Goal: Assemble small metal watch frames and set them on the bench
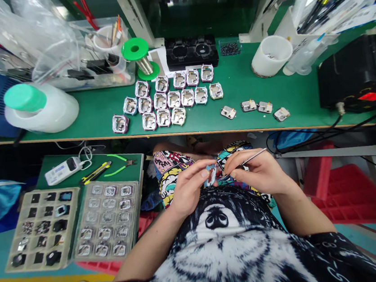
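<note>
Over my lap, my left hand [193, 183] pinches a small watch case [211, 174], pale blue at its rim, between thumb and fingers. My right hand [257, 171] grips a thin metal tweezers-like tool [253, 156], its tip at the watch case; the exact kind cannot be made out. On the green bench ahead, rows of open watch cases [161, 101] lie with their insides facing up. Several small back plates [248, 105] with parts on them rest to the right of those cases.
Behind the cases stand a solder wire spool [145, 66] and a black fixture [191, 52]. A white bottle [41, 108] is at left, a white cup [271, 55] and black device [360, 76] at right. Lower left hold compartment trays [83, 202] and green-handled cutters [119, 163].
</note>
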`<state>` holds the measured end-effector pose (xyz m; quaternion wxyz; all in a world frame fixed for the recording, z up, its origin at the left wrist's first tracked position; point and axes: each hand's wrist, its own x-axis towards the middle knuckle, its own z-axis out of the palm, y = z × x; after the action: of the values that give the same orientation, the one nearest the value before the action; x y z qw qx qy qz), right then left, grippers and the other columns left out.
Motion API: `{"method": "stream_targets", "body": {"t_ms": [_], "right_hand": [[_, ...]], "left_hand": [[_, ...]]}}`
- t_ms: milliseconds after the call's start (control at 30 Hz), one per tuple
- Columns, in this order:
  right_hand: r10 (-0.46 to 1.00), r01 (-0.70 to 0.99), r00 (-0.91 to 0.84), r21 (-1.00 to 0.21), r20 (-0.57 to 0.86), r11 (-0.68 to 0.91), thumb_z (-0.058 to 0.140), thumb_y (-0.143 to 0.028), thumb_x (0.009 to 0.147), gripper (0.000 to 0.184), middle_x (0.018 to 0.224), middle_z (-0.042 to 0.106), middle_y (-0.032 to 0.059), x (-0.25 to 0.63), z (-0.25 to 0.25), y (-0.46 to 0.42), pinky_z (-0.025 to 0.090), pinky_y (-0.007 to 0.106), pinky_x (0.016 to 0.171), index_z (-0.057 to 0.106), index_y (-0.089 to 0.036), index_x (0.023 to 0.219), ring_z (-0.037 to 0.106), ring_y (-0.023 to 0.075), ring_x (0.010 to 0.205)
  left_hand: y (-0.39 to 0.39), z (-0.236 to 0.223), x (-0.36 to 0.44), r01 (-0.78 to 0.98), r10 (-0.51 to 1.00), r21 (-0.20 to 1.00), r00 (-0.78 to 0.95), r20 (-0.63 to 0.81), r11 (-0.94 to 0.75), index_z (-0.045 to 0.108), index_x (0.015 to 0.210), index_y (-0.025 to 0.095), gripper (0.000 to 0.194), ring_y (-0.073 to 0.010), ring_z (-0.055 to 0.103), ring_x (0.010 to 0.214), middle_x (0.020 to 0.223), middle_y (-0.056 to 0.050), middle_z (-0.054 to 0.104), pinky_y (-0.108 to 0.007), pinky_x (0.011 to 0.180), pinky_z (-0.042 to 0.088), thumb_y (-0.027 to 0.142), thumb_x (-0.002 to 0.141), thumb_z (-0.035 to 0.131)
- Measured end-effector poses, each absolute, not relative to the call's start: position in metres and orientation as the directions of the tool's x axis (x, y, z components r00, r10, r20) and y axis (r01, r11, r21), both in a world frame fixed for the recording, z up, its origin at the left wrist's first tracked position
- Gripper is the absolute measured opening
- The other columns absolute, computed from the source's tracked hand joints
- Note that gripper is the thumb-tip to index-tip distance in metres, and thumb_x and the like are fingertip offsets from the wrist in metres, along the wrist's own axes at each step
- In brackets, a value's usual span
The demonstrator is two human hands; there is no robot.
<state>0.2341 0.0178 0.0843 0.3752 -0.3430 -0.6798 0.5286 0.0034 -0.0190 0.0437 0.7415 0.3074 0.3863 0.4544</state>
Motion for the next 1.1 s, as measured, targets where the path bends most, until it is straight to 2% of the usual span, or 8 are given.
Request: {"method": "stream_targets", "body": {"t_ms": [767,1100], "right_hand": [[0.819,-0.015,-0.549,-0.982,0.165,0.188,0.075,-0.014,0.096,0.011,0.095,0.081,0.0057,0.2357,0.0923,0.0167,0.063,0.034,0.082,0.081,-0.021,0.103,0.076,0.0195,0.089],[0.854,0.186,-0.476,-0.926,0.208,0.329,0.073,-0.015,0.096,0.014,0.100,0.081,0.0052,0.2275,0.0892,0.0169,0.062,0.035,0.084,0.079,-0.024,0.106,0.076,0.0195,0.091]], "left_hand": [[-0.0183,0.0448,0.0030,-0.456,0.920,0.805,0.278,-0.277,0.380,0.082,0.123,0.018,0.031,-0.0197,0.067,0.077,0.089,-0.007,0.073,-0.032,0.075,0.054,0.038,0.099,0.075],[-0.0192,0.0447,0.0024,-0.485,0.913,0.779,0.297,-0.281,0.398,0.081,0.124,0.019,0.031,-0.0196,0.068,0.078,0.093,-0.008,0.076,-0.032,0.075,0.056,0.037,0.100,0.075]]}}
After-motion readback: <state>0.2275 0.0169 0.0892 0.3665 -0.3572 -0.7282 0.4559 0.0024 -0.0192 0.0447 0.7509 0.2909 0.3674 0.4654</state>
